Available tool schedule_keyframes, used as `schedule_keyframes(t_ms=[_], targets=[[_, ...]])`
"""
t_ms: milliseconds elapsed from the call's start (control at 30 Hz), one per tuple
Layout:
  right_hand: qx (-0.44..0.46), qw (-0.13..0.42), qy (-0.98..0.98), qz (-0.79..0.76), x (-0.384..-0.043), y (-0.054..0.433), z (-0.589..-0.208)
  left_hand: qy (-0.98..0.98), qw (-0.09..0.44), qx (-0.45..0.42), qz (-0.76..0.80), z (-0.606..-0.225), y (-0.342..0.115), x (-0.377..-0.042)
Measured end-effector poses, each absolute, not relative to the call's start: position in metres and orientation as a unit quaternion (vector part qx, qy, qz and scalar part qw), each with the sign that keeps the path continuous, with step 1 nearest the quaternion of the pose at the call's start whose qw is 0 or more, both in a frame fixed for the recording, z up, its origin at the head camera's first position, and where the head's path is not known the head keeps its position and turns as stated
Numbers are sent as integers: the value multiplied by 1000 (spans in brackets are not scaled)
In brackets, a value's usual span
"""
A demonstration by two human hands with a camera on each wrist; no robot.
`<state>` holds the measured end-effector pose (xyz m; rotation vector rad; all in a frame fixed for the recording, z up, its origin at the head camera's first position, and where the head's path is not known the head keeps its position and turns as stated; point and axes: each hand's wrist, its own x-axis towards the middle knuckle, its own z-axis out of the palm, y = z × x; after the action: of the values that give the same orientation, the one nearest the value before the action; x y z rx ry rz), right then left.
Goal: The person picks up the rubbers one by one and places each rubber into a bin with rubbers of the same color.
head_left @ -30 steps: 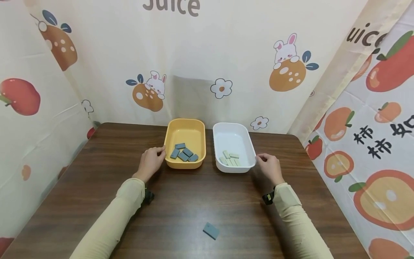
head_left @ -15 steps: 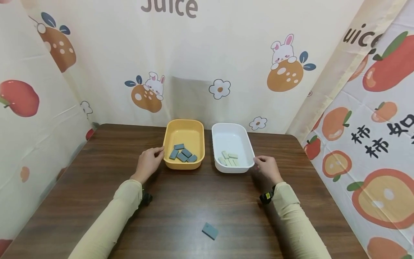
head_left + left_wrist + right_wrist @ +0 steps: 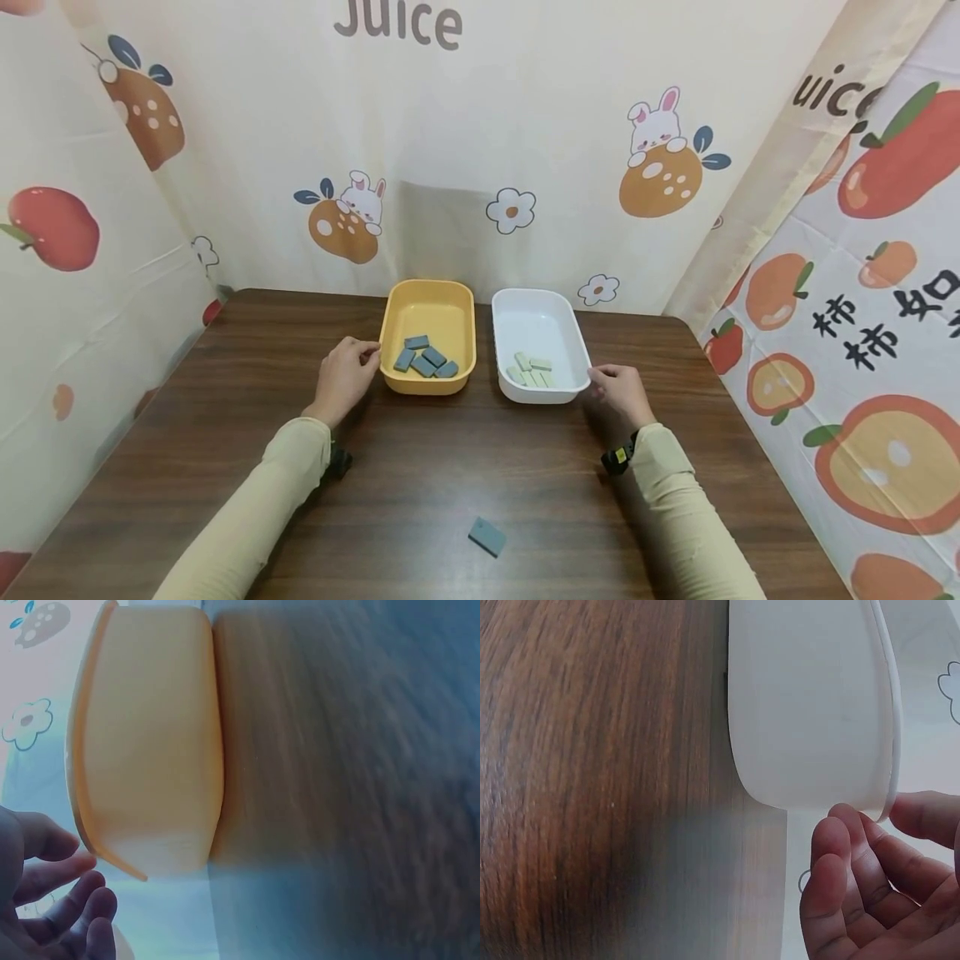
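Note:
My left hand (image 3: 345,379) pinches the left rim of a yellow plastic tray (image 3: 442,317), near its front corner. Several flat blue-grey rectangular blocks (image 3: 432,356) lie inside it. On the other side, my right hand (image 3: 621,390) grips the right rim of a white plastic tray (image 3: 536,321), which holds several small pale green blocks (image 3: 541,364). In the right wrist view the thumb is on one side of the white rim (image 3: 895,750) and the fingers on the other. The left wrist view shows thumb and forefinger at the corner of the yellow rim (image 3: 79,787).
One more blue-grey block (image 3: 487,537) lies on the dark wooden table (image 3: 420,467), near the front. Both trays stand side by side with a narrow gap, close to the printed curtain (image 3: 450,125) at the back. Another printed cloth (image 3: 862,333) hangs along the right.

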<state>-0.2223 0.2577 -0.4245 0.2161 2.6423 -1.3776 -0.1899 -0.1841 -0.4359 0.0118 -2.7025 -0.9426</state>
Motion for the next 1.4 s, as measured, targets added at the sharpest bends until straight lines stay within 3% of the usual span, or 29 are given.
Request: schedule_keyframes(t_ms=[500,1400], targets=[[66,79,881,-462,-222,258,-423,-922,169,-79,-340,-428,-150,-173],[69,75,880,-464,-221,256,-424,-924,82,-193,-318,-422,-100,-140]])
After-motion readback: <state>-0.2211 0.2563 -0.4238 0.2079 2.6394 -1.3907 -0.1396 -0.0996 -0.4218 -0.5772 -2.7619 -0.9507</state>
